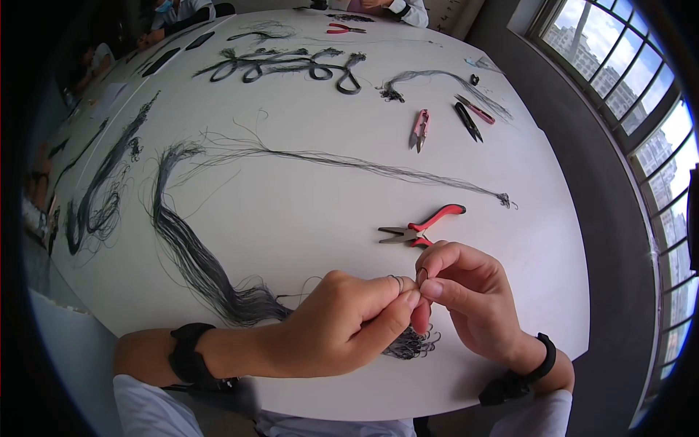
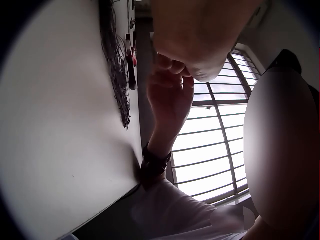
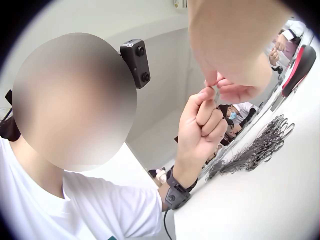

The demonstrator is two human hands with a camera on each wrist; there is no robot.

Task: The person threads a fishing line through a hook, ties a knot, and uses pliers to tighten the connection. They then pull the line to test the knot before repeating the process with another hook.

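Both hands meet fingertip to fingertip over the near part of the table. My left hand (image 1: 364,320) has its fingers curled and pinches between thumb and forefinger. Opposite it, my right hand (image 1: 470,298) pinches with thumb and forefinger at the same spot. A thin dark strand (image 1: 397,280) curves over the left fingertips, and a small dark loop shows at the right ones; the fingers hide most of it. Under the left forearm runs a thick bundle of dark grey cords (image 1: 196,251), its curled, looped ends (image 1: 411,346) showing below the hands.
Red-handled pliers (image 1: 419,231) lie just beyond the right hand. Farther off are pink snips (image 1: 420,131), black snips (image 1: 468,121) and a long thin strand bundle (image 1: 378,169). Looped cord bundles (image 1: 291,64) lie across the table; other people sit at its far side.
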